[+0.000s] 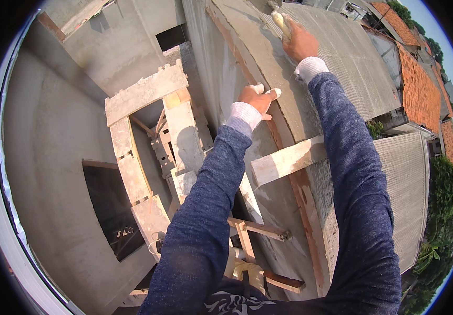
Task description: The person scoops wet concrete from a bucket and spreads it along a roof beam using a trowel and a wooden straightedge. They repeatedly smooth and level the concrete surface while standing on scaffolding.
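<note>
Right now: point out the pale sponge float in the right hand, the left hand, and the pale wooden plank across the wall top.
pale sponge float point(280, 23), head view, its face
left hand point(257, 98), head view, back of hand
pale wooden plank point(288, 160), head view, mid-length

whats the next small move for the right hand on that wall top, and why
Probably draw the right hand back toward the body, wiping the pale sponge-like pad along the grey cement wall top. The arm is nearly at full stretch at the far end, while the left hand braces on the wall edge, so the nearer surface is what lies within reach.
</note>
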The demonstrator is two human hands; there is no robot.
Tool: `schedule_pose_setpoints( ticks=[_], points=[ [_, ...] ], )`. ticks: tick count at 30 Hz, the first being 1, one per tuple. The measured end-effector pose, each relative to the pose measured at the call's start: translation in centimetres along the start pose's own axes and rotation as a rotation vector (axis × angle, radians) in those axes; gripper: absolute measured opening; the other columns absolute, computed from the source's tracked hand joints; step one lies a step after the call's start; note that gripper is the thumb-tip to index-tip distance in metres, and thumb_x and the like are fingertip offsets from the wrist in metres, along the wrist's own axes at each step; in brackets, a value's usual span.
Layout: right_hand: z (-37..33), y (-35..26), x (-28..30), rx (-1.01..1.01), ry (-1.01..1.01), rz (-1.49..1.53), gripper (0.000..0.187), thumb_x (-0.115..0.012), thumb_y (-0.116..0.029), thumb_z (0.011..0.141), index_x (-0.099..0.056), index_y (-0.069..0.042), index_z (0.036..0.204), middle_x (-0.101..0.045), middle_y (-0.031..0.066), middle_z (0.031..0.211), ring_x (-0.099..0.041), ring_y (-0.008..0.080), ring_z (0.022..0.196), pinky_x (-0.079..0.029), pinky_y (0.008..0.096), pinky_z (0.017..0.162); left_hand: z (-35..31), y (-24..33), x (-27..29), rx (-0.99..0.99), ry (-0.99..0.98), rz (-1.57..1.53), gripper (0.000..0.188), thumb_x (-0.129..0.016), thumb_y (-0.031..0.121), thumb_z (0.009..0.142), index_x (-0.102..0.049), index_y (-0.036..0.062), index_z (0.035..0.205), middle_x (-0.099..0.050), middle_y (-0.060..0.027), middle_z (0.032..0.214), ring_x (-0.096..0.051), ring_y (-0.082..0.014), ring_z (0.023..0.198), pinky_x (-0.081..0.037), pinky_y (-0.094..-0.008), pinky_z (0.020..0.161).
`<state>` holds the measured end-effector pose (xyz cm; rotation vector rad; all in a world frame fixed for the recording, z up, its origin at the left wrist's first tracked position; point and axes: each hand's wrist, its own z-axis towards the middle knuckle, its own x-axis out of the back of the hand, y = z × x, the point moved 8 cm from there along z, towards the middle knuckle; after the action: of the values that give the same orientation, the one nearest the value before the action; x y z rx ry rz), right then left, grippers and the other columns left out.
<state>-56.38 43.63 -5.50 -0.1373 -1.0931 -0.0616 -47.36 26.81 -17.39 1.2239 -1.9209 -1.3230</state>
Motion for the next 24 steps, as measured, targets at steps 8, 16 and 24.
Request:
schedule_pose_setpoints(
  ticks=[8,16,24],
  points=[
    [-0.3,-0.6,0.1,-0.05,-0.026,-0.004,0.059,-0.06,-0.014,0.079,-0.049,-0.019,0.137,-0.066,0.0142,0.115,-0.065,0.0357,0.099,-0.053,0.0454,0.085,-0.3,0.0,0.1,0.002,-0.007,0.006,0.085,-0.072,0.025,0.085,-0.024,-0.0117,0.144,-0.037,-0.0279,0.145,-0.047,-0.0408,0.124,-0.058,-0.0462,0.086],
    [-0.5,-0.9,1.1,-0.018,0.124,0.025,0.054,-0.061,-0.014,0.082,-0.053,-0.02,0.135,-0.067,0.0136,0.107,-0.068,0.034,0.094,-0.054,0.0451,0.079,-0.4,0.2,0.1,0.047,0.036,0.026,0.075,-0.071,0.022,0.086,-0.033,-0.0081,0.143,-0.046,-0.0198,0.141,-0.058,-0.0276,0.114,-0.061,-0.0394,0.083],
    [0.2,-1.5,0.7,0.002,0.016,-0.036,0.058,-0.06,-0.017,0.081,-0.049,-0.019,0.138,-0.067,0.0159,0.108,-0.066,0.0363,0.094,-0.054,0.0454,0.082,0.0,0.1,0.1,-0.011,-0.011,-0.003,0.089,-0.073,0.027,0.084,-0.022,-0.0135,0.145,-0.038,-0.0303,0.142,-0.05,-0.0424,0.121,-0.059,-0.0472,0.084]
  ],
)
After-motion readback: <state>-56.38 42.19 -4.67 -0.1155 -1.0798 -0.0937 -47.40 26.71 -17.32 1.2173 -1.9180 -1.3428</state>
